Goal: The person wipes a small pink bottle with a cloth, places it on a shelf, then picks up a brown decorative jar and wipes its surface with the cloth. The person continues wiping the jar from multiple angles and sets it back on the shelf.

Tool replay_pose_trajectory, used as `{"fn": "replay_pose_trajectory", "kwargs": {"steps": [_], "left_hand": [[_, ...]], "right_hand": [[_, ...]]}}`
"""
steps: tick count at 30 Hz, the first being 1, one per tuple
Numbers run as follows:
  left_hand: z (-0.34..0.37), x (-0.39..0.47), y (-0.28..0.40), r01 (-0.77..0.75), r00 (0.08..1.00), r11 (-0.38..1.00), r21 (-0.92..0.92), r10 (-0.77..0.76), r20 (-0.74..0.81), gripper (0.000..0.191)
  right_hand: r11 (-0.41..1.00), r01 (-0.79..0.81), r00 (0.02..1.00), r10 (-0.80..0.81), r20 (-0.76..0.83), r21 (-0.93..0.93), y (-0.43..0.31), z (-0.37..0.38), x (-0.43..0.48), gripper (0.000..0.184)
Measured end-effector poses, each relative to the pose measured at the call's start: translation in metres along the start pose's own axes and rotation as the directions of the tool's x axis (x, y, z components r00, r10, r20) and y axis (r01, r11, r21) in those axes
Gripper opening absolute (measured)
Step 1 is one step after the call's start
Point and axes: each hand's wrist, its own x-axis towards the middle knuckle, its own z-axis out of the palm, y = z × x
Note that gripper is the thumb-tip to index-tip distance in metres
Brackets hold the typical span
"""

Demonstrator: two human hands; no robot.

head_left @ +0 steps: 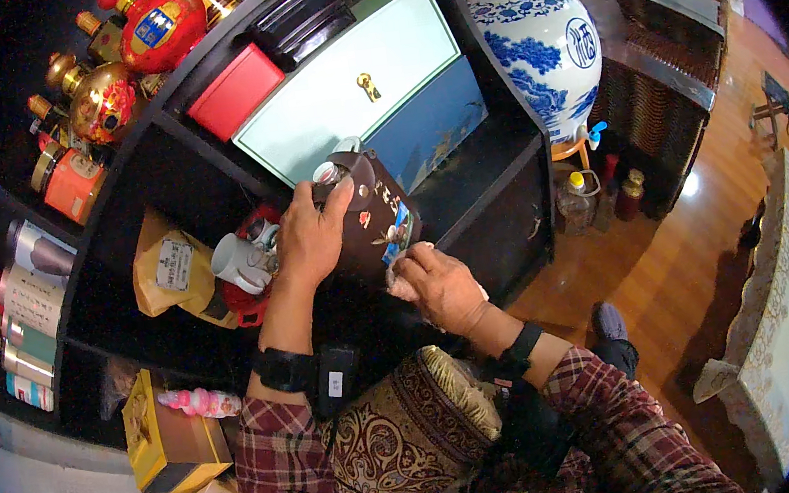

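Observation:
A dark brown decorated container (368,213) with a pale round fitting on top is tilted in front of the shelf. My left hand (313,230) grips its upper end, fingers and thumb around the top. In my right hand (441,286) is a crumpled pale cloth (402,286), pressed to the container's lower side by a blue, white and green raised decoration. The container's underside is hidden. Behind it stand a pale green box (317,101) with a gold clasp and a dark blue box (435,123).
A white mug (237,262) and a brown paper bag (154,276) are left of my hands. A patterned cylindrical cushion (410,437) lies below. Decorative bottles (162,27) crowd the upper shelf; a blue-and-white porcelain jar (540,51) stands beyond the dark shelf edge (536,133).

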Motion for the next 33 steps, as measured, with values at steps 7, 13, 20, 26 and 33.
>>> {"fn": "replay_pose_trajectory", "kwargs": {"steps": [7, 13, 20, 26, 33], "left_hand": [[-0.006, 0.000, 0.004, 0.025, 0.999, 0.998, -0.063, -0.023, 0.037, 0.071], [-0.004, 0.001, 0.003, 0.106, 0.994, 0.985, -0.138, -0.102, 0.034, 0.074], [-0.004, 0.003, 0.007, 0.131, 0.991, 0.986, -0.099, -0.127, 0.043, 0.071], [-0.005, -0.001, 0.005, 0.104, 0.994, 0.986, -0.128, -0.101, 0.032, 0.071], [-0.004, 0.000, 0.007, 0.099, 0.995, 0.987, -0.129, -0.097, 0.020, 0.070]], "right_hand": [[0.985, 0.144, 0.950, -0.111, -0.292, 0.094, -0.032, -0.001, 0.055, 0.042], [0.988, 0.097, 0.982, -0.076, -0.171, 0.120, -0.008, 0.013, 0.012, 0.028], [0.994, 0.056, 0.992, -0.044, -0.119, 0.098, -0.005, 0.010, 0.006, 0.057], [0.983, 0.119, 0.945, -0.069, -0.320, 0.139, -0.033, 0.008, 0.048, 0.041], [0.996, 0.029, 0.991, -0.019, -0.132, 0.079, -0.011, 0.022, -0.003, 0.030]]}}
